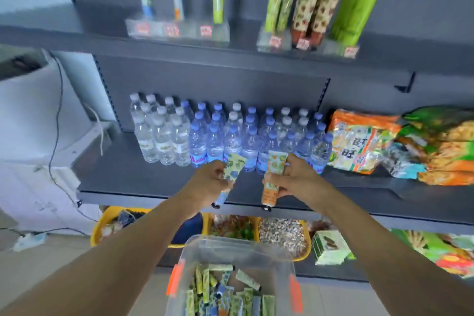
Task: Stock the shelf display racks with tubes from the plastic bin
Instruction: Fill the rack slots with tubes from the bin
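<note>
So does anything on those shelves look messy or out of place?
Mostly tidy. The snack bags at the right of the bottle shelf lie in a loose, overlapping heap. The left rack holds only three tubes, widely spaced, while the right rack is packed.

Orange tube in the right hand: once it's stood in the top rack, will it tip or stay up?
The orange tube is tall, slim and cap-down, so it probably tips easily unsupported. The clear rack already holds similar tubes upright, so its slots likely steady it. It looks light and pinchable in the right hand.
</note>
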`<control>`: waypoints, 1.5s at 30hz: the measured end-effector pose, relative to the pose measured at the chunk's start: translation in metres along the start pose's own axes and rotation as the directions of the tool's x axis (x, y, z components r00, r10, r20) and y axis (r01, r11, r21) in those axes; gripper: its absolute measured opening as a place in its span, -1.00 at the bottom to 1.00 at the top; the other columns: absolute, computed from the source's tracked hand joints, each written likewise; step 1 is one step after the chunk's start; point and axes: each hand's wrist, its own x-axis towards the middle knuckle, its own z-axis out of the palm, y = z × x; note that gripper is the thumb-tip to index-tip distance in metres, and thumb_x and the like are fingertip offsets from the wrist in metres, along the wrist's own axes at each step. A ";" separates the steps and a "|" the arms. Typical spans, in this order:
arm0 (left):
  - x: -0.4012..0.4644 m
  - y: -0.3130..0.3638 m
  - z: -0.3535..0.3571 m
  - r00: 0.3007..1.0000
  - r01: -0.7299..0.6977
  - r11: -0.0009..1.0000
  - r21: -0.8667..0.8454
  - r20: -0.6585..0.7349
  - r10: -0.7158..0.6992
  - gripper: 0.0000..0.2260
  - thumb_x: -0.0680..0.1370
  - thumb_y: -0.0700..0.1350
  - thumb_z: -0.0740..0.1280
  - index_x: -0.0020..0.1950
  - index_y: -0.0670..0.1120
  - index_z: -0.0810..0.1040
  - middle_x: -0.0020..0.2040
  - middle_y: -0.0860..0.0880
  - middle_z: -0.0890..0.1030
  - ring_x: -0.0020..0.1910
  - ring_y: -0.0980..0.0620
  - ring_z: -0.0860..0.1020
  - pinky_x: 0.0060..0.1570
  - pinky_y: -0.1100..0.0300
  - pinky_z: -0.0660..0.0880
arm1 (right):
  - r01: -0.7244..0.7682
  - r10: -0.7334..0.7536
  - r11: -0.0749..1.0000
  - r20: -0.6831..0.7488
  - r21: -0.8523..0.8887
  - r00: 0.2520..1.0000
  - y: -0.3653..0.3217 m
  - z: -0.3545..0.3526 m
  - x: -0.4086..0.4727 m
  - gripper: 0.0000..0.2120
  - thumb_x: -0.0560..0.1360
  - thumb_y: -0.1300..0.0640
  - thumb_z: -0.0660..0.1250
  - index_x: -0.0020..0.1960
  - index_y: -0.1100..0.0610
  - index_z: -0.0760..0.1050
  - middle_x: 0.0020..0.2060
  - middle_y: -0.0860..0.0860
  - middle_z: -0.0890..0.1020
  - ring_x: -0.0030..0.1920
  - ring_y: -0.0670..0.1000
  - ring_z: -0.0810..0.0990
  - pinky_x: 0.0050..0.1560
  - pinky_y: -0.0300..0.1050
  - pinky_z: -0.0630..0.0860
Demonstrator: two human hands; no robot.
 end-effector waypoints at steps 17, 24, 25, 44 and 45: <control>-0.028 0.175 -0.148 0.912 -0.384 0.901 0.201 -0.068 0.404 -0.84 0.55 -0.25 0.29 0.11 -0.14 0.40 -0.11 -0.11 0.49 -0.22 -0.02 0.42 -0.27 0.17 0.42 | 0.316 -0.396 0.898 -0.249 -0.306 0.884 -0.221 0.015 -0.020 -0.71 0.43 0.26 0.44 0.05 0.11 0.40 -0.20 0.07 0.58 -0.16 0.12 0.63 -0.16 0.08 0.62; -0.016 0.189 -0.188 0.903 -0.405 0.888 0.216 -0.061 0.426 -0.80 0.55 -0.28 0.28 0.10 -0.06 0.37 -0.06 -0.04 0.53 -0.08 -0.02 0.51 -0.04 0.13 0.47 | 0.361 -0.419 0.902 -0.279 -0.236 0.864 -0.249 0.031 -0.001 -0.81 0.54 0.29 0.29 0.13 0.18 0.38 -0.22 0.03 0.59 -0.15 0.02 0.65 -0.15 -0.02 0.66; -0.013 0.190 -0.191 0.902 -0.404 0.888 0.218 -0.066 0.427 -0.78 0.54 -0.28 0.29 0.13 -0.07 0.37 -0.02 -0.04 0.54 -0.04 -0.04 0.52 -0.01 0.12 0.48 | 0.359 -0.422 0.899 -0.281 -0.250 0.862 -0.252 0.032 0.003 -0.83 0.54 0.28 0.28 0.12 0.19 0.39 -0.20 0.05 0.60 -0.14 0.01 0.66 -0.16 -0.05 0.66; 0.057 0.217 -0.265 0.837 -0.391 0.900 0.193 -0.332 0.434 -0.80 0.55 -0.25 0.30 0.15 -0.11 0.41 0.08 -0.14 0.60 0.06 -0.15 0.58 0.13 -0.12 0.53 | 0.362 -0.576 0.760 -0.302 -0.540 0.760 -0.325 0.034 0.142 -0.78 0.42 0.25 0.42 -0.01 0.10 0.44 -0.10 0.09 0.64 -0.10 0.09 0.63 -0.02 0.11 0.59; 0.064 0.219 -0.269 0.834 -0.394 0.897 0.199 -0.333 0.440 -0.78 0.55 -0.26 0.30 0.16 -0.12 0.39 0.09 -0.15 0.59 0.07 -0.15 0.58 0.14 -0.10 0.52 | 0.357 -0.589 0.746 -0.307 -0.563 0.747 -0.329 0.035 0.150 -0.80 0.42 0.25 0.42 -0.02 0.11 0.45 -0.10 0.09 0.64 -0.12 0.08 0.62 -0.06 0.05 0.59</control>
